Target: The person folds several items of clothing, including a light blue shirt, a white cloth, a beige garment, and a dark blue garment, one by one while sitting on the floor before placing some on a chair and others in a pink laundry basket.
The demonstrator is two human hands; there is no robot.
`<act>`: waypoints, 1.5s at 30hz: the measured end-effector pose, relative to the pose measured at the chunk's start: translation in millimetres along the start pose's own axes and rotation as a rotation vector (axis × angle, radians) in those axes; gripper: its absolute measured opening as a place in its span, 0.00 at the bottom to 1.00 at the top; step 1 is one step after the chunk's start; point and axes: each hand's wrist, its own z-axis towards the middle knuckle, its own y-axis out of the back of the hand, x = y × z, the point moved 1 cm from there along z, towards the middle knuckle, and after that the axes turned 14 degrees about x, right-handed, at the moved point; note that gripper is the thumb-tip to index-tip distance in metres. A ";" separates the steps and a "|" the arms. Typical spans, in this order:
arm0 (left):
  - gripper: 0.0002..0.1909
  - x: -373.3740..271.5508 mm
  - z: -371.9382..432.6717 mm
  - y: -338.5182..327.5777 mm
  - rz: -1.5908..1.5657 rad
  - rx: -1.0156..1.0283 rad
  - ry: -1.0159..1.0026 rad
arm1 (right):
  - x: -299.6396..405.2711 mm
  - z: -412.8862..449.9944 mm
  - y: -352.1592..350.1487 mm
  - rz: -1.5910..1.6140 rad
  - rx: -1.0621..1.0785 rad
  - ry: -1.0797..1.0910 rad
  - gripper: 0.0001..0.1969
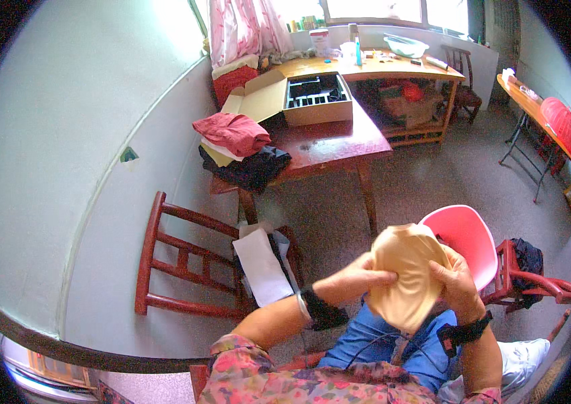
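Note:
A smooth tan piece, fabric or a soft pad (406, 283), is held up over my lap between both hands. My left hand (358, 280) grips its left side, the thumb lying on its front. Its right edge is in my right hand (454, 278), thumb also on the front; the fingers behind it are mostly hidden. Just behind my right hand is a pink plastic basin or stool seat (467, 237). Black straps circle both wrists, and a thin dark cable runs over my blue trousers (366, 338).
A red wooden chair (189, 257) at left bears white sheets (265, 267). Beyond, a dark red table (315, 144) carries folded clothes (232, 134) and an open cardboard box (318, 113). Another red chair (505, 272) with dark cloth stands at right. A wooden workbench (391, 70) is by the window.

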 end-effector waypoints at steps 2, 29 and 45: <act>0.26 -29.6 -6.3 27.8 0.090 -0.120 -0.070 | 2.5 3.1 0.6 0.052 -0.020 0.036 0.27; 0.26 -322.7 -160.6 341.4 0.831 -1.629 -0.365 | -76.8 -92.4 122.0 0.413 -0.628 -0.234 0.10; 0.17 -328.1 -150.9 319.1 1.946 -2.026 0.138 | -73.9 -88.1 103.3 0.432 -0.624 -0.224 0.10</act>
